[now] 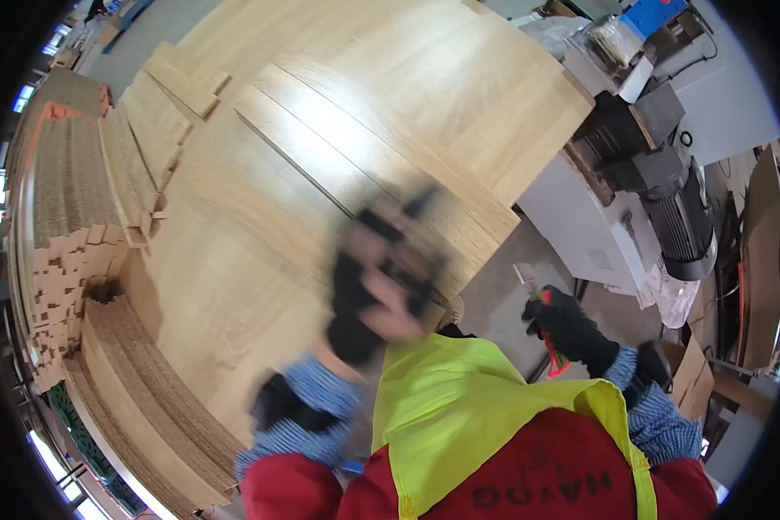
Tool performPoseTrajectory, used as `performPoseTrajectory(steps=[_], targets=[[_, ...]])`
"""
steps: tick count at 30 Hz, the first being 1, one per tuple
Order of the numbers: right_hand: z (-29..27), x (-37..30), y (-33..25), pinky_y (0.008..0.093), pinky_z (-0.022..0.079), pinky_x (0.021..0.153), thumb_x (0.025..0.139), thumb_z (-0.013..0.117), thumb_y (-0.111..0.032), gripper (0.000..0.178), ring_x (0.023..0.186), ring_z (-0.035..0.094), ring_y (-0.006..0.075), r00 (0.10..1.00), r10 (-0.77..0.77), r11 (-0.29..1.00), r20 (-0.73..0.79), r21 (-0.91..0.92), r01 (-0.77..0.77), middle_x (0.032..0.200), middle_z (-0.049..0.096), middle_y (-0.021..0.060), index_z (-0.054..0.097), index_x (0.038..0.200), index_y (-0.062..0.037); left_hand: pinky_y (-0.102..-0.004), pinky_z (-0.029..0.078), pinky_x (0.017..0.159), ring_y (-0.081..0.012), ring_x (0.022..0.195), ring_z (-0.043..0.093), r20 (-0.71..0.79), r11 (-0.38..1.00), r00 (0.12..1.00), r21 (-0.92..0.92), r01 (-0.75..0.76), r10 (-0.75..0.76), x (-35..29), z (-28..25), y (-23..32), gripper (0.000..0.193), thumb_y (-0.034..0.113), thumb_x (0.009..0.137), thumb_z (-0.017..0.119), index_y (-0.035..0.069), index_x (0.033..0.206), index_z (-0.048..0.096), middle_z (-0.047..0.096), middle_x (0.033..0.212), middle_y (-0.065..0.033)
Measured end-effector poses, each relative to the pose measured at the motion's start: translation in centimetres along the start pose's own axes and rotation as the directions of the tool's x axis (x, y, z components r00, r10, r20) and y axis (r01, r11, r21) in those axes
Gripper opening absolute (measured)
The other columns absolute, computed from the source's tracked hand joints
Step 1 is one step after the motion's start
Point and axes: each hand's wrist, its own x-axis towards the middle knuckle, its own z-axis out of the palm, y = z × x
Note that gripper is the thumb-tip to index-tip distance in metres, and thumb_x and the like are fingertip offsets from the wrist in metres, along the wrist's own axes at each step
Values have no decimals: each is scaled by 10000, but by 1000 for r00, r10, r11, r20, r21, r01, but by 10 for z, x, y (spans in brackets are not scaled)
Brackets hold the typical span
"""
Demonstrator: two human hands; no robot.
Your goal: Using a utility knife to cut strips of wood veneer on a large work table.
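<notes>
Over the near end of the wood-grain boards [321,117], my left hand [386,277], in a black glove with bare fingers, is smeared by motion. Whether its fingers hold anything is unclear. My right hand [572,329], in a dark glove, is closed round a red-handled tool [553,357] with a flat pale tip. That tool looks like a small brush or scraper and points away from me, beside the worktable's right edge. The boards lie side by side on the wood-grain surface [243,303], with a dark gap along one of them.
Stacks of chipboard strips [65,191] rise along the left, with more curved-looking strips [147,390] nearer me. Loose strips [182,87] lie at the far left. A machine with a black motor [680,217] stands to the right, with cardboard [758,260] beyond it.
</notes>
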Motion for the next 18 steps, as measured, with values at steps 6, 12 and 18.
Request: performPoseTrajectory(steps=[6, 12, 18], targets=[[52, -1, -50, 325, 487, 875, 980, 512, -293, 355, 983, 586, 175, 979, -194, 930, -60, 306, 203, 1069, 600, 87, 532, 1186, -4, -330, 349, 1068, -293, 1303, 425, -199, 819, 877, 315, 480, -438, 140, -141, -190, 951, 456, 744, 769, -83, 1397, 336, 446, 1388, -236], [111, 9, -109, 286, 432, 716, 964, 519, -279, 258, 752, 497, 127, 964, -152, 963, -217, 186, 194, 806, 547, 37, 589, 996, -33, -308, 361, 1040, -248, 1259, 460, 255, 856, 817, 187, 482, -516, 166, -136, -267, 931, 455, 716, 797, -76, 1370, 400, 508, 1337, -185], [133, 29, -117, 289, 393, 725, 969, 503, -342, 309, 812, 434, 105, 988, -72, 938, -138, 327, 114, 864, 482, 6, 580, 1020, -47, -301, 343, 1051, -252, 1295, 421, 260, 832, 792, 234, 503, -552, 165, -153, -266, 934, 386, 713, 817, -65, 1396, 366, 460, 1380, -195]])
